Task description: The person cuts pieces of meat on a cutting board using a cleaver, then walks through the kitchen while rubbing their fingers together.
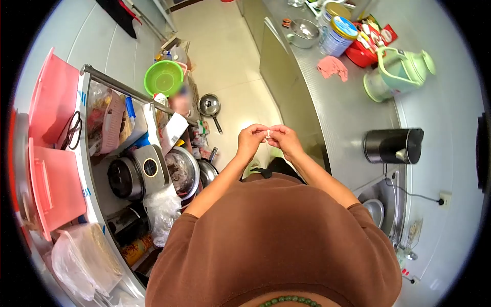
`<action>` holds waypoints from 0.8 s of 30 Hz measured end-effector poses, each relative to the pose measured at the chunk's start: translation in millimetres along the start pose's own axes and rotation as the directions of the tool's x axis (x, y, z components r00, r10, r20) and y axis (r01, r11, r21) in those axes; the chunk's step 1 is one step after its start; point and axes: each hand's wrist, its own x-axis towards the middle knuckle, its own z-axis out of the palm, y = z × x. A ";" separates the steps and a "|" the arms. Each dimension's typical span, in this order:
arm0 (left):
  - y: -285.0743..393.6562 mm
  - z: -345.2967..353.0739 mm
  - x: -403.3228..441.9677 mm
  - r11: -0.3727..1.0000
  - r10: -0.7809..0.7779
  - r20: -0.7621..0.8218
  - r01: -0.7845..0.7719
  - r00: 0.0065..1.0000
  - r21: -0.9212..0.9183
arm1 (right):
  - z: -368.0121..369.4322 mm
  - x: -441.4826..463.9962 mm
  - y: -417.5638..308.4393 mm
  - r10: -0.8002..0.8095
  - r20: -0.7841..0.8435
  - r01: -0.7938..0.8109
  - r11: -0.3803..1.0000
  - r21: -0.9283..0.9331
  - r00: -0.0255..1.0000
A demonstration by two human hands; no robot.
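Both hands meet in front of the body, above the floor. My left hand has its fingertips pinched on a small white object. From the other side, my right hand pinches the same small object, and the fingertips of the two hands nearly touch. The object is too small to name. Below the hands lie the tiled floor and part of the legs.
On the right, a steel counter carries a black kettle, a green thermos jug, a pink cloth and a can. A cluttered shelf stands left. A lidded pan and green basin are beyond.
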 end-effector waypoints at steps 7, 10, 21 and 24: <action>31.6 -21.7 85.0 1.000 0.027 -0.129 -0.029 0.991 -0.010 | 19.2 90.1 -48.1 0.033 0.096 -0.032 0.999 -0.016 0.995; 49.9 -24.3 138.7 0.998 0.054 -0.115 -0.055 0.992 -0.005 | 22.4 132.4 -86.3 0.009 0.110 -0.007 1.000 -0.019 0.994; 125.3 -38.4 290.0 0.997 0.029 -0.168 -0.041 0.985 -0.067 | 42.8 273.1 -199.8 0.017 0.165 -0.010 0.999 -0.044 0.986; 135.8 -58.4 330.8 0.995 0.033 -0.180 -0.050 0.983 -0.091 | 60.9 315.6 -218.4 0.028 0.182 -0.018 0.998 -0.058 0.983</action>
